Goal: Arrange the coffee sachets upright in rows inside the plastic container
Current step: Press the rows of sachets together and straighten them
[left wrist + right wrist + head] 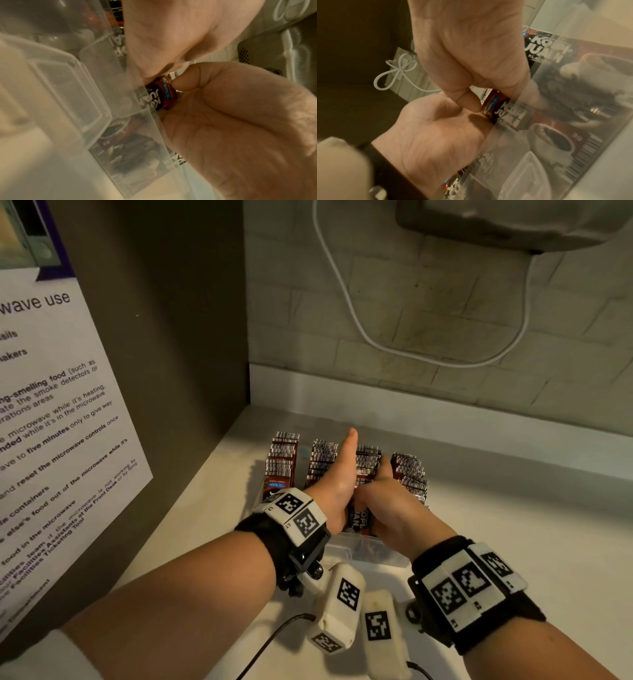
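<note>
A clear plastic container (pixel 370 549) on a white counter holds brown coffee sachets standing upright in rows (pixel 282 463). My left hand (pixel 337 474) lies flat against the left side of the third row (pixel 368 463), with its thumb straight. My right hand (pixel 394 501) closes on that row from the right. In the wrist views my right thumb (pixel 467 100) presses the front sachet (pixel 491 108) against my left palm (pixel 436 135). The same sachet (pixel 161 94) shows between both hands above the container wall (pixel 120 81). The fingers of both hands are hidden.
A dark panel with a printed microwave notice (pixel 51 422) stands close on the left. A tiled wall with a white cable (pixel 342 302) rises behind the counter. A grey appliance (pixel 513 224) hangs at the top right. The counter (pixel 513 525) runs on to the right.
</note>
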{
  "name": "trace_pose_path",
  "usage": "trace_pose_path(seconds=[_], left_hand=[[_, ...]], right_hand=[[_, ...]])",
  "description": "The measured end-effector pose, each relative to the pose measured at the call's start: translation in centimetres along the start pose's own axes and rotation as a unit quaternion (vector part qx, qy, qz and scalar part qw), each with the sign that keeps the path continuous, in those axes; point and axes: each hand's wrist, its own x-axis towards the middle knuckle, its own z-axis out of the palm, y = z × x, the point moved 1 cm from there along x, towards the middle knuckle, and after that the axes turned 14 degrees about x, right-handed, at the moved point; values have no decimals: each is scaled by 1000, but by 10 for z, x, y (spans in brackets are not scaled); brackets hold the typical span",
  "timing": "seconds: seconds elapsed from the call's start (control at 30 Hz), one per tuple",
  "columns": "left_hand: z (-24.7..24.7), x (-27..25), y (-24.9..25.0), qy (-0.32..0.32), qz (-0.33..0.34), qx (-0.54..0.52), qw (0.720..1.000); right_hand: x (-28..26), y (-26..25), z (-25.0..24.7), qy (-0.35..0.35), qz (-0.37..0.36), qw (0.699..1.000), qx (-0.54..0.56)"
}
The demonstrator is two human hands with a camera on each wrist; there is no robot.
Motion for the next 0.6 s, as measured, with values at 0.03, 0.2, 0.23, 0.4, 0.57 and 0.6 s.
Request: trace_pose_path(seconds=[0.03,0.2,0.23,0.4,0.57,0.6], left_hand=[[1,-2,1,1,2,2,1000],[2,-11,9,-3,42,8,999],[1,-13,11,1,61,13,998],[-7,-24,23,25,148,88,985],[-28,-31,34,131,270,250,920],[-34,-30,33,149,284,285,903]], right_hand=[[0,-1,-1,-4,-1,1000,3],[-24,-17,-14,-11,-71,997,14],[-33,-24,-19,-8,-106,994,16],[-58,-55,-53,36,-267,962,-46],[-45,-45,-77,21,-278,878,-389],[-42,-40,-79,10,-264,852,-452]])
